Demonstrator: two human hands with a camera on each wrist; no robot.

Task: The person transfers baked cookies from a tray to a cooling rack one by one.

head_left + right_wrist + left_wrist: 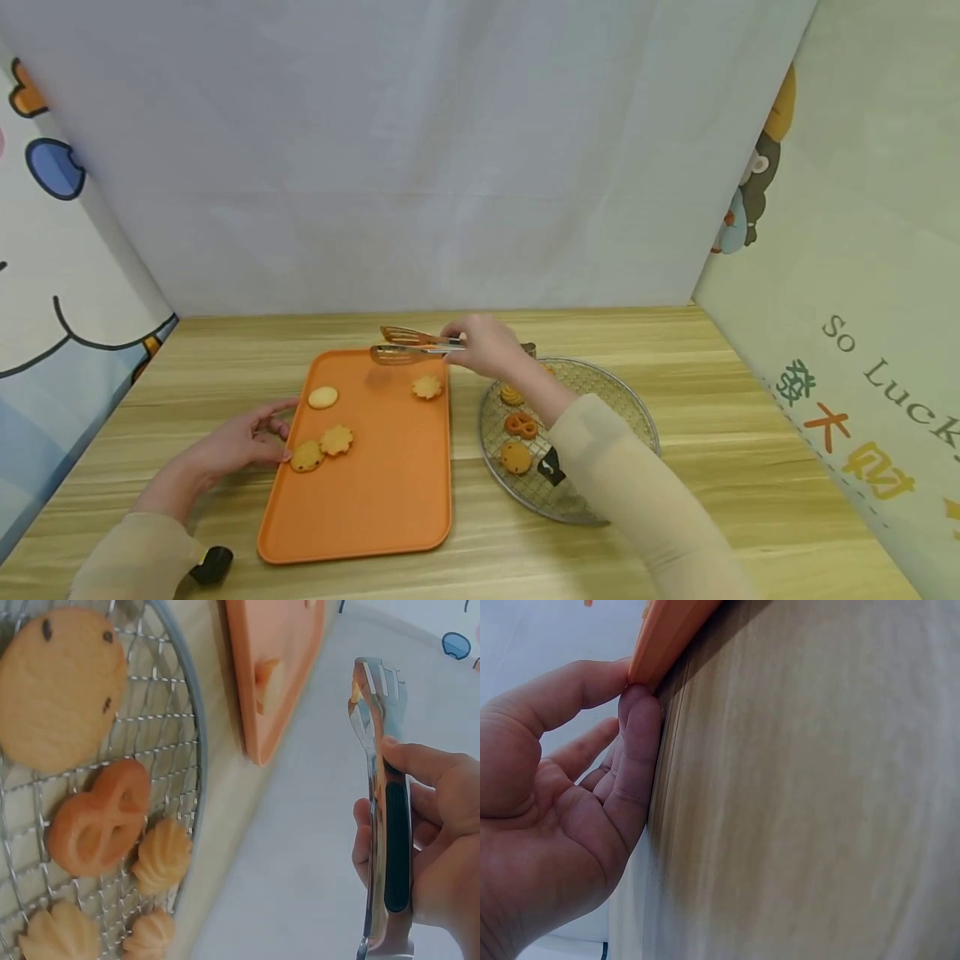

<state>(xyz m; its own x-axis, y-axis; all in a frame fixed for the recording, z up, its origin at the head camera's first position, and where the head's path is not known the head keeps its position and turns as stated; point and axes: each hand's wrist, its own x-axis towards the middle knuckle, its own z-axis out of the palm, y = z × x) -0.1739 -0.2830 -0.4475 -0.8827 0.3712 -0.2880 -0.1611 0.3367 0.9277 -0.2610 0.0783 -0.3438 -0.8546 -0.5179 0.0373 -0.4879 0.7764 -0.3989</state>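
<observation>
My right hand [491, 346] holds metal tongs [394, 817] with dark grips above the far end of an orange tray [375, 517]. The tongs' slotted ends stand slightly apart in the head view; a yellowish patch shows at their tips in the right wrist view, but I cannot tell whether it is a cookie or a reflection. My left hand [570, 772] pinches the tray's left rim between thumb and fingers. On the tray lie a pale oval cookie [323, 397], a flower-shaped cookie [427, 387], another flower-shaped cookie [336, 440] and a dotted round cookie [307, 457].
Right of the tray stands a round wire rack [615, 392], partly hidden by my right forearm. It bears a pretzel cookie [101, 817], a large dotted cookie [60, 690] and several swirled cookies [163, 856]. A pale curtain [420, 167] hangs behind the wooden table [750, 500].
</observation>
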